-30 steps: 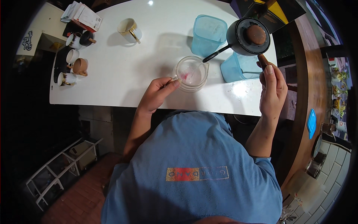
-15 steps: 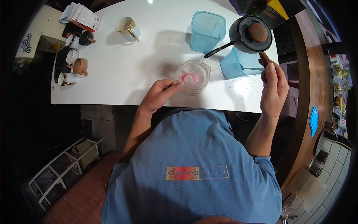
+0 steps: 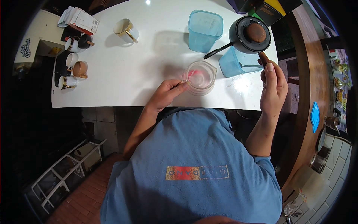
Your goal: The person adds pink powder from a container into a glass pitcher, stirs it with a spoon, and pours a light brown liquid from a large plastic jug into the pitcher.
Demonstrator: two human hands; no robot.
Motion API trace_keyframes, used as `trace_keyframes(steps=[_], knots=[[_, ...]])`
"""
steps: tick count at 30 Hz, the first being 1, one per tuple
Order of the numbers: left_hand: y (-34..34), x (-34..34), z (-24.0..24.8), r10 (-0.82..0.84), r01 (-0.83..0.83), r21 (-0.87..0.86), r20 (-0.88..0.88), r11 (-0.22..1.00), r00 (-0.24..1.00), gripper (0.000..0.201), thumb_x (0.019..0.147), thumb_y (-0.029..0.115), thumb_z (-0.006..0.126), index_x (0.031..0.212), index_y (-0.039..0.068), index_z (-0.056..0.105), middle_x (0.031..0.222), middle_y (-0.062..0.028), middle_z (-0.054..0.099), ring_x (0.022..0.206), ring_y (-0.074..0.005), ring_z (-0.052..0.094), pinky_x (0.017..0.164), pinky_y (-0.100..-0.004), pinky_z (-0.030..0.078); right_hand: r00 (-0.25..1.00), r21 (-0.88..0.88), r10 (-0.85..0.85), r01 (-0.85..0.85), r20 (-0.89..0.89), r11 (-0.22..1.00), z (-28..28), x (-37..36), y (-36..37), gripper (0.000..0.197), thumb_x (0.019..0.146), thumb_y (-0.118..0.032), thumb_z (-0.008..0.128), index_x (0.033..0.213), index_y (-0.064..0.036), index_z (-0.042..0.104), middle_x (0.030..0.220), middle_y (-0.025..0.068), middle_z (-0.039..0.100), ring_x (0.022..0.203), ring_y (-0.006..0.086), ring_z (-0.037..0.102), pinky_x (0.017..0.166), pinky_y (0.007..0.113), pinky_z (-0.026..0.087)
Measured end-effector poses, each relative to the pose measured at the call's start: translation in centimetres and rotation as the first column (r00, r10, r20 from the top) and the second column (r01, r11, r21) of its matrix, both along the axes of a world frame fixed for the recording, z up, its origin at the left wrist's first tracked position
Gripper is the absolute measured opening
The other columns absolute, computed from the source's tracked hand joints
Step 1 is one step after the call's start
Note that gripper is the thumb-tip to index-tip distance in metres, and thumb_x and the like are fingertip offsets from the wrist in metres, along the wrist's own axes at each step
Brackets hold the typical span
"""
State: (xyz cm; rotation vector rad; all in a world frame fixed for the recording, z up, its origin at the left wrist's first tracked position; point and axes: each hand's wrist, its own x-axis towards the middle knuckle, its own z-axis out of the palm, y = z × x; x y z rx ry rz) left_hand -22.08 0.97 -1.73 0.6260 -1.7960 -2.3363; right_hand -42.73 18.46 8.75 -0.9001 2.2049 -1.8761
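My left hand (image 3: 170, 94) pinches the handle of a clear glass pitcher (image 3: 209, 83) above the table's front part. Pinkish-red streaks show in the pitcher's bottom. To the right, my right hand (image 3: 273, 83) is wrapped round the brown handle of a black gooseneck kettle (image 3: 244, 45), which has a brown lid knob. The kettle is held over the table, its thin spout (image 3: 218, 50) pointing left with the tip over the pitcher's far rim. A thin stream of water seems to fall from the spout into the pitcher.
Two translucent blue plastic containers (image 3: 203, 31) stand beyond and right of the pitcher; the nearer blue container (image 3: 231, 65) holds a spoon-like utensil. A white and gold mug (image 3: 125, 31) stands farther left. Several cups, including a brown cup (image 3: 79, 69), line the left edge near a paper stack (image 3: 84, 20).
My left hand has shifted the glass pitcher slightly to the right under the spout. The right hand and kettle have barely moved.
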Motion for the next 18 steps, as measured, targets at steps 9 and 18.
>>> trace_keyframes(steps=[9,18], knots=[[-1.0,1.0,-0.3,-0.005,0.005,-0.005,-0.003,1.000,1.000,0.028,0.092,0.021,0.054,0.068,0.007,0.053,0.067,0.0051,0.044,0.064,-0.0051,0.036,0.061,-0.0221,0.031,0.999,-0.015,-0.030,0.029,-0.024,0.999,0.4,0.3,0.6,0.033,0.092,-0.023,0.054,0.103,0.0078,0.060,0.067,0.0006,0.048,0.063,0.0060,0.041,0.057,0.019,0.030],[-1.6,1.2,-0.6,-0.064,0.064,0.001,-0.011,0.998,0.998,0.026,0.091,0.023,0.056,0.072,0.005,0.057,0.068,0.0044,0.046,0.065,-0.0053,0.039,0.063,-0.0220,0.034,0.996,-0.039,-0.083,0.083,0.014,0.996,0.4,1.6,2.4,0.032,0.092,-0.023,0.055,0.103,0.0073,0.061,0.070,0.0004,0.050,0.064,0.0061,0.041,0.057,0.020,0.031]])
